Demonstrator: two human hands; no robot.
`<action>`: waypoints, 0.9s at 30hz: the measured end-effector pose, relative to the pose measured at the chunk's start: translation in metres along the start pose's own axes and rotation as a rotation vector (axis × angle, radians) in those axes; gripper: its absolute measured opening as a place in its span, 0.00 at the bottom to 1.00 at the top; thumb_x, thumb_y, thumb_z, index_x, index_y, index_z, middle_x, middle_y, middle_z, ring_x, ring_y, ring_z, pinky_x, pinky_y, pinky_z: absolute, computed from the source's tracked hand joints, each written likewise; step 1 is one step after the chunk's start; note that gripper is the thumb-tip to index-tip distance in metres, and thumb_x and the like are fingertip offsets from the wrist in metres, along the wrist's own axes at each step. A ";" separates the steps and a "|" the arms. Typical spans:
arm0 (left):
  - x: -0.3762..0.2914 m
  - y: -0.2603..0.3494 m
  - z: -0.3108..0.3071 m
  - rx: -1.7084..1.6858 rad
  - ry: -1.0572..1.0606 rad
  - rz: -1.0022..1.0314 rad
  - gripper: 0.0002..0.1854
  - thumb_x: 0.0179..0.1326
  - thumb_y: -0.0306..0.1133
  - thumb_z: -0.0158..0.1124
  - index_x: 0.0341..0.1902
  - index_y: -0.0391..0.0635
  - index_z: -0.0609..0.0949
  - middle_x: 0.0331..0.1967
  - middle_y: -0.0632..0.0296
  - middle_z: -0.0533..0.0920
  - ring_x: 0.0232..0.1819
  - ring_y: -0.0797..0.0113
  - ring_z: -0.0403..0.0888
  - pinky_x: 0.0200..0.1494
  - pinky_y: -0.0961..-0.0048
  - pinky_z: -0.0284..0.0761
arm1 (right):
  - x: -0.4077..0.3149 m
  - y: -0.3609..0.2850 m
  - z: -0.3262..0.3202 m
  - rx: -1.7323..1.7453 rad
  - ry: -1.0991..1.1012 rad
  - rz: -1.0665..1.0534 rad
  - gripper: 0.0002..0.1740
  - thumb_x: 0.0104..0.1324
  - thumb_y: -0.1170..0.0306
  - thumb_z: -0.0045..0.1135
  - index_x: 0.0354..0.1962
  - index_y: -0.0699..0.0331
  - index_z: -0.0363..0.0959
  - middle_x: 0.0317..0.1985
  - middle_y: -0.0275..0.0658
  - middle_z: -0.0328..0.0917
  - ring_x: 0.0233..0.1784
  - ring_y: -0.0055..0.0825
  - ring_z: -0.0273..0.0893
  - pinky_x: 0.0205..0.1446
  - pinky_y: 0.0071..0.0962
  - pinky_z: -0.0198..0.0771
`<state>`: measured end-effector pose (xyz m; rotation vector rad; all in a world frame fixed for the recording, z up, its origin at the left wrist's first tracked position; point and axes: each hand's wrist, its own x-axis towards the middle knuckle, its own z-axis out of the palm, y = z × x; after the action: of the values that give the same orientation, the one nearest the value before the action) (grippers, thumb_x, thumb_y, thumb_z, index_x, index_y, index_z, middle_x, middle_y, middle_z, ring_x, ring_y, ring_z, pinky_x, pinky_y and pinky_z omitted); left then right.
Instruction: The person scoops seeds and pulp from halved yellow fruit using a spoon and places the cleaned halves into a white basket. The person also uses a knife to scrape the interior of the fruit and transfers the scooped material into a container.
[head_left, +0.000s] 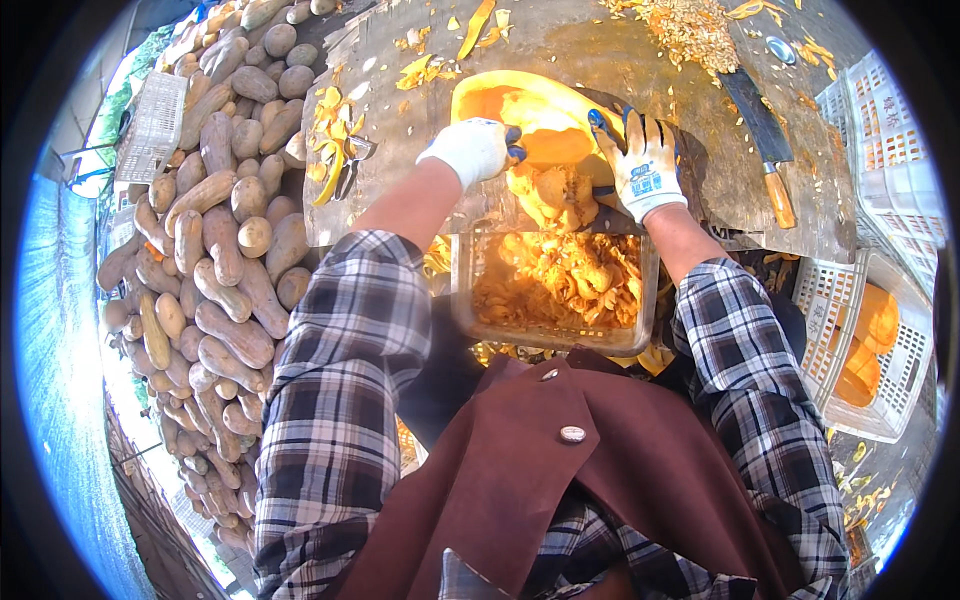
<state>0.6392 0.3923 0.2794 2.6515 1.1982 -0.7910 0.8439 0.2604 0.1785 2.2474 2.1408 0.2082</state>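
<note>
A peeled orange squash half (480, 94) lies hollow side up on the wooden board. My left hand (476, 150), in a white glove with blue-coated fingers, curls at the near rim of its hollow; whether a tool is inside the fist is hidden. On the other side, my right hand (641, 161), gloved alike, grips the squash half by its right wall. A clump of stringy pulp (555, 196) hangs from the near end of the squash. Below it, a clear plastic tub (461, 300) holds more pulp and seeds (559, 281).
A cleaver (757, 120) with a wooden handle lies right on the board (405, 150), near a seed pile (690, 34). Peelings and a peeler (352, 165) lie left. Unpeeled squashes (225, 247) are heaped beyond. A white crate (900, 375) holds orange pieces (859, 371).
</note>
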 end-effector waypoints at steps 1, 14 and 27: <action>-0.005 -0.007 -0.005 0.058 -0.040 -0.021 0.25 0.64 0.51 0.59 0.61 0.56 0.77 0.49 0.49 0.83 0.53 0.51 0.80 0.54 0.58 0.76 | 0.001 0.000 -0.001 -0.002 -0.007 0.007 0.33 0.70 0.66 0.42 0.71 0.35 0.53 0.72 0.52 0.53 0.72 0.52 0.55 0.74 0.56 0.47; 0.026 -0.008 0.011 -0.163 0.374 -0.283 0.19 0.68 0.31 0.43 0.57 0.36 0.74 0.46 0.45 0.84 0.48 0.48 0.84 0.49 0.55 0.79 | -0.006 -0.007 -0.008 0.073 0.153 0.062 0.34 0.60 0.64 0.53 0.66 0.43 0.63 0.69 0.57 0.55 0.69 0.56 0.56 0.72 0.57 0.48; -0.027 -0.004 0.000 -0.712 0.128 -0.222 0.14 0.66 0.32 0.51 0.50 0.38 0.75 0.32 0.48 0.83 0.28 0.57 0.85 0.26 0.60 0.81 | 0.001 -0.009 -0.005 0.055 0.068 0.130 0.31 0.67 0.66 0.45 0.68 0.43 0.60 0.70 0.54 0.55 0.73 0.55 0.52 0.73 0.55 0.47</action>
<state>0.6217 0.3766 0.2935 2.0254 1.4756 -0.1513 0.8348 0.2617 0.1827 2.4480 2.0576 0.2352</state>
